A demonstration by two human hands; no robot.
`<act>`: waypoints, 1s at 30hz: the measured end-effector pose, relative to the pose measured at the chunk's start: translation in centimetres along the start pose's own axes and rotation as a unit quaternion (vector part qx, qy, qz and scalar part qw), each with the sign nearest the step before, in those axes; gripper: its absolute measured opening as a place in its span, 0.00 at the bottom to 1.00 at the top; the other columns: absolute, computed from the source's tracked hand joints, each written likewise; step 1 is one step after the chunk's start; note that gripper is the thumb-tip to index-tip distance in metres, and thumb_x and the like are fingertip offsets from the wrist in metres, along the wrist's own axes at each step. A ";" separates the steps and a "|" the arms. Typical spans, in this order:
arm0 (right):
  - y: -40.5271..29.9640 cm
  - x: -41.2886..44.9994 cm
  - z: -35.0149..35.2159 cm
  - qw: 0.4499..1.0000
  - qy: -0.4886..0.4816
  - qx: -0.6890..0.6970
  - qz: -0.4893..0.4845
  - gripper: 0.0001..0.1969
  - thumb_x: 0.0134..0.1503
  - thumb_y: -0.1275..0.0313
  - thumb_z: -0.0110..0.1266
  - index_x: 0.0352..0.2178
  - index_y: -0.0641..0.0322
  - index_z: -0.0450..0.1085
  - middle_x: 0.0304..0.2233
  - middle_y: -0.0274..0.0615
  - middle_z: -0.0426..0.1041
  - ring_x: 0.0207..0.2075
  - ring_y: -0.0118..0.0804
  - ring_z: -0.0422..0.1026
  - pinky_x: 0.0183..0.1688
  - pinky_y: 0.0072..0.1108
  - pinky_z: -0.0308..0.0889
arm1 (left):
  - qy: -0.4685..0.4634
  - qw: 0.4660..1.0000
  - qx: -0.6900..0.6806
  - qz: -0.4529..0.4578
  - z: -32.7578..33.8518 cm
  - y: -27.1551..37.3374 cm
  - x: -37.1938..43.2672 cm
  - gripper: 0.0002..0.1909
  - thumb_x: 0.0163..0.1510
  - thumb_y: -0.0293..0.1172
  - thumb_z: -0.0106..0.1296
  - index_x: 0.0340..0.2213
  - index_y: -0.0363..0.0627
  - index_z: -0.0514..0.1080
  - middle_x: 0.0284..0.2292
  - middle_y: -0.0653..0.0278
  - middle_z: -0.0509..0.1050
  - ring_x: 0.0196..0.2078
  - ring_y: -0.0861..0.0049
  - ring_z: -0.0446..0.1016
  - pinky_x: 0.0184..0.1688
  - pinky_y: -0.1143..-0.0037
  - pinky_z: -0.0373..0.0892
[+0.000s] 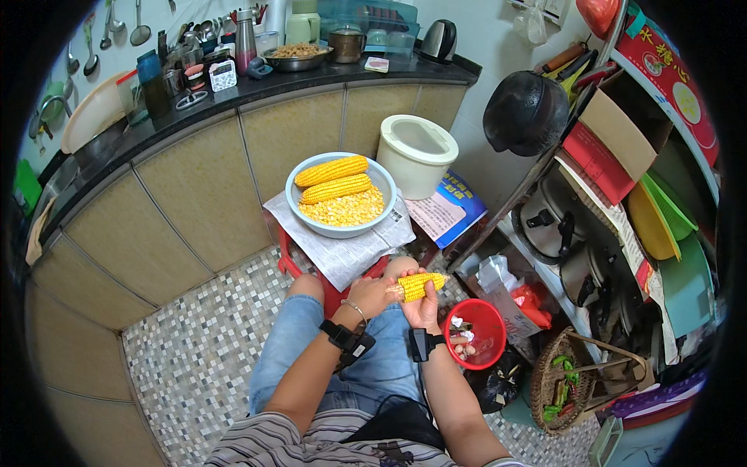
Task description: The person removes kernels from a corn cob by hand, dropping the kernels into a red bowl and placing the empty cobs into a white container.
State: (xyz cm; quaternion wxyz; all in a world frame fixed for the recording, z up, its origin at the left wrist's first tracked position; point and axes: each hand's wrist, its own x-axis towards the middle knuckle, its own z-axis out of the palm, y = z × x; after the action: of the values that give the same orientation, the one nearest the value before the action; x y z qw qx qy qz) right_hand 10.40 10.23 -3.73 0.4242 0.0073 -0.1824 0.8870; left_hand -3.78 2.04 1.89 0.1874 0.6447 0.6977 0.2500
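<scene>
A partly stripped corn cob (421, 286) is held above my knees. My right hand (423, 310) cradles it from below, with the thumb against its near side. At the bare left end, the curled fingers of my left hand (372, 299) grip the cob; its fingertips are partly hidden. Beyond my hands, a light blue basin (341, 229) holds loose corn kernels (345, 208) and two whole yellow cobs (335, 189) resting on top. Newspaper (344, 260) lies under the basin, over a red stool (288, 257).
To my right stands a red bin (490, 344) with scraps inside, beside a black plastic bag (496, 379) and a wicker basket (545, 385) of peppers. A lidded cream bucket (411, 169) is behind the basin. A rack with pots (543, 216) rises at right; a black counter (315, 82) curves along the back.
</scene>
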 end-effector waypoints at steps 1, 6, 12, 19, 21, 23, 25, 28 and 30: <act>0.0 0.0 0.1 1.000 -0.010 0.006 0.001 0.20 0.49 0.63 0.61 0.42 0.57 0.67 0.42 0.41 0.70 0.50 0.43 0.65 0.58 0.38 0.55 | -0.002 1.000 -0.001 0.001 0.0 0.2 -0.1 0.20 0.52 0.49 0.46 0.37 0.45 0.70 0.34 0.55 0.75 0.38 0.57 0.73 0.42 0.61 0.65; 0.2 0.1 -0.5 0.999 0.034 0.012 -0.005 0.20 0.49 0.63 0.61 0.42 0.57 0.67 0.43 0.41 0.70 0.52 0.43 0.64 0.59 0.36 0.54 | 0.153 0.987 0.041 0.027 0.4 0.9 -0.6 0.16 0.45 0.42 0.54 0.34 0.46 0.67 0.31 0.61 0.70 0.38 0.61 0.68 0.43 0.63 0.61; 0.0 -0.2 -0.2 0.999 0.028 0.015 -0.007 0.19 0.49 0.65 0.61 0.42 0.56 0.66 0.43 0.41 0.70 0.52 0.43 0.64 0.58 0.36 0.55 | 0.141 0.989 0.035 0.032 1.4 1.0 -0.7 0.14 0.51 0.40 0.47 0.35 0.45 0.67 0.34 0.60 0.72 0.41 0.62 0.69 0.50 0.57 0.57; 0.0 0.0 -0.4 1.000 0.021 0.012 -0.008 0.18 0.50 0.65 0.60 0.40 0.55 0.65 0.42 0.41 0.68 0.50 0.42 0.65 0.56 0.36 0.59 | 0.132 0.991 0.030 -0.004 1.9 1.2 -0.4 0.13 0.55 0.40 0.40 0.35 0.46 0.67 0.31 0.56 0.74 0.37 0.61 0.72 0.47 0.57 0.59; 0.0 0.0 -0.5 1.000 0.016 0.011 -0.007 0.18 0.49 0.65 0.60 0.40 0.55 0.65 0.42 0.41 0.68 0.50 0.42 0.65 0.56 0.37 0.59 | 0.136 0.991 0.009 0.000 1.9 1.2 -0.4 0.12 0.56 0.40 0.39 0.34 0.46 0.67 0.28 0.57 0.75 0.33 0.61 0.73 0.41 0.60 0.61; 0.0 0.0 -0.5 1.000 0.011 0.008 -0.007 0.18 0.49 0.65 0.60 0.40 0.55 0.65 0.42 0.41 0.68 0.50 0.42 0.64 0.56 0.37 0.59 | 0.136 0.991 0.011 0.005 1.8 1.2 -0.4 0.12 0.56 0.41 0.39 0.34 0.46 0.67 0.27 0.57 0.75 0.33 0.61 0.73 0.39 0.61 0.61; 0.0 -0.1 -0.5 1.000 0.016 0.010 -0.006 0.18 0.49 0.65 0.60 0.40 0.55 0.65 0.42 0.41 0.68 0.50 0.42 0.64 0.56 0.37 0.59 | 0.137 0.990 0.014 0.011 1.7 1.2 -0.4 0.12 0.56 0.41 0.40 0.33 0.46 0.67 0.27 0.57 0.75 0.32 0.61 0.73 0.36 0.62 0.61; 0.1 -0.1 -0.4 1.000 0.018 0.009 -0.007 0.18 0.49 0.65 0.60 0.41 0.55 0.65 0.42 0.41 0.68 0.50 0.43 0.65 0.56 0.37 0.59 | 0.139 0.990 0.015 0.009 1.7 1.1 -0.4 0.13 0.56 0.41 0.39 0.33 0.46 0.67 0.27 0.56 0.75 0.32 0.60 0.73 0.37 0.61 0.62; 0.1 -0.1 -0.4 1.000 0.016 0.006 -0.008 0.18 0.49 0.65 0.60 0.41 0.55 0.65 0.42 0.41 0.68 0.50 0.43 0.65 0.56 0.37 0.59 | 0.136 0.991 0.012 0.003 1.7 1.2 -0.4 0.13 0.56 0.41 0.39 0.33 0.46 0.67 0.27 0.56 0.75 0.32 0.60 0.73 0.37 0.61 0.62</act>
State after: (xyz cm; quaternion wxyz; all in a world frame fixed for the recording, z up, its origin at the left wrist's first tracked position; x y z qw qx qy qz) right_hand 10.43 10.23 -4.10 0.4343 -0.0027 -0.1705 0.8845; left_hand -1.82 1.87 1.20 0.0827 0.6094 0.7174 0.3275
